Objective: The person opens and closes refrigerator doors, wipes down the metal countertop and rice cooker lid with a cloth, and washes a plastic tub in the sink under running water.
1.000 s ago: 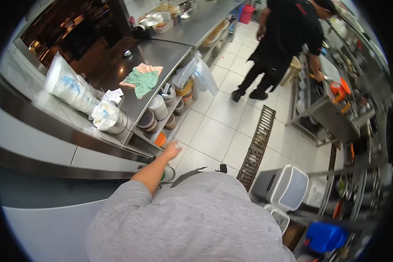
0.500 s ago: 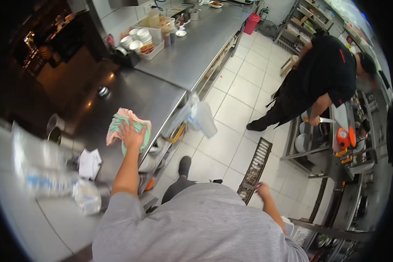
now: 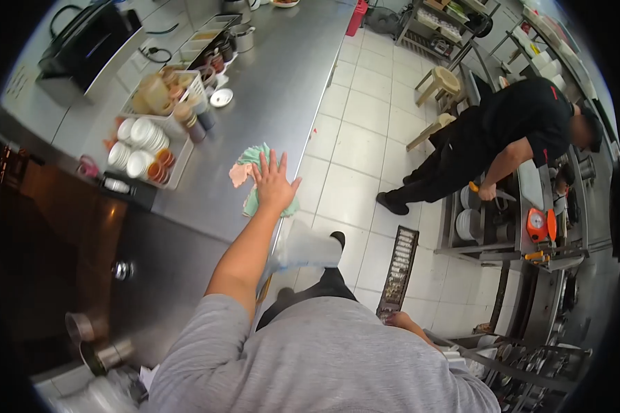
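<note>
Evidently, the left hand (image 3: 275,187) lay with fingers spread wide over the cloth (image 3: 241,173) near the steel counter's edge (image 3: 310,120), where flat, even palm pressure seemed best for controlling loose folds, while the right hand (image 3: 400,319) hung low, its grip impossible to tell.

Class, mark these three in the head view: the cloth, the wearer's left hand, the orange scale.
Cloth (image 3: 240,173), head view: its peach part.
Left hand (image 3: 276,189), head view: its back.
Orange scale (image 3: 536,224), head view: its round dial.
</note>
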Demonstrator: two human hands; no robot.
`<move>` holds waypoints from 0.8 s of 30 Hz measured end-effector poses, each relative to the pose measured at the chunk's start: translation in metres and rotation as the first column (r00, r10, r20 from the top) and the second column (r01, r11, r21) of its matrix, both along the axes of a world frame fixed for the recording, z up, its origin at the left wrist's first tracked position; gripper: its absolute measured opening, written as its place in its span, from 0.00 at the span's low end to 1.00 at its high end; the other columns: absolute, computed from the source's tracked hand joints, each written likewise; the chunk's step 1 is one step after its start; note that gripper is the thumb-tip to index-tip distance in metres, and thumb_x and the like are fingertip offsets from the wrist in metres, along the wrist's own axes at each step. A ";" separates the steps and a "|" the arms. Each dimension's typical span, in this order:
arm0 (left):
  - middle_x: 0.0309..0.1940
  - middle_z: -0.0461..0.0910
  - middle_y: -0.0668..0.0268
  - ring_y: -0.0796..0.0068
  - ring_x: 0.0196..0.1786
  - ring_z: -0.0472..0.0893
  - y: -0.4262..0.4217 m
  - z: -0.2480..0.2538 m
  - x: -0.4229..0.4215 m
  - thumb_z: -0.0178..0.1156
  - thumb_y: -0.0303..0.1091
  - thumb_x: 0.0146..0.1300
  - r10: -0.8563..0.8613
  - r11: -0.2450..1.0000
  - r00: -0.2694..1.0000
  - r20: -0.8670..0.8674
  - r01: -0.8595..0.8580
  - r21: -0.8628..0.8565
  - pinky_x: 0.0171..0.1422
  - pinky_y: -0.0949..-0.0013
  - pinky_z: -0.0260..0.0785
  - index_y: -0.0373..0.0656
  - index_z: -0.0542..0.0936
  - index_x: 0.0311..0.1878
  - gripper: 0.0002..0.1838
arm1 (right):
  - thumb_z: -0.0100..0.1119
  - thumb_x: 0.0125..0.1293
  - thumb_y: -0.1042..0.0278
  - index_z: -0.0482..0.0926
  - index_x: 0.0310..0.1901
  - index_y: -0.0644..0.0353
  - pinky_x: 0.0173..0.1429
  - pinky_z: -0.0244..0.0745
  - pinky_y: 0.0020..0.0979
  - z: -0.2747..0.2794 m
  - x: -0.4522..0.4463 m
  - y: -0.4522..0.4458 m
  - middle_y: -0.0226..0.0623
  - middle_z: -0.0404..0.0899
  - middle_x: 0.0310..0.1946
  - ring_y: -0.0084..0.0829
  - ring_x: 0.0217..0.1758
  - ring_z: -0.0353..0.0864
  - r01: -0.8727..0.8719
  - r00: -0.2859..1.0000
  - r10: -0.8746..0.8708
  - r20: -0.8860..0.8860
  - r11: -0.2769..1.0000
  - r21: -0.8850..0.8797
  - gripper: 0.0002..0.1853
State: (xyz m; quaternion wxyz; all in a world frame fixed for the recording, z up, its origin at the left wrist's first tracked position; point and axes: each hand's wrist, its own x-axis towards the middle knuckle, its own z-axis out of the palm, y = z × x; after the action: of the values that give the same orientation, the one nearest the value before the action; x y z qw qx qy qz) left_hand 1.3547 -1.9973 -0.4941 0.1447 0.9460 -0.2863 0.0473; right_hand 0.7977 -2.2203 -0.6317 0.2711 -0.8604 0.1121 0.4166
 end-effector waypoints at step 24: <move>0.74 0.46 0.49 0.55 0.77 0.44 -0.303 -0.009 0.292 0.51 0.42 0.63 0.311 0.950 0.949 -0.057 -0.309 0.042 0.77 0.47 0.31 0.33 0.52 0.71 0.38 | 0.62 0.60 0.64 0.80 0.44 0.60 0.31 0.75 0.29 0.035 0.573 -0.440 0.35 0.82 0.29 0.26 0.27 0.80 0.851 0.525 -0.818 -0.233 0.497 0.171 0.12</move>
State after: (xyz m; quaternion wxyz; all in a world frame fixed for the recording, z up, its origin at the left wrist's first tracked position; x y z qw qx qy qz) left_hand 1.6464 -2.3005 -0.5026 0.1291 0.9824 -0.1305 0.0349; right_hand 1.3707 -2.6606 -0.5971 0.5429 -0.6272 0.4737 0.2957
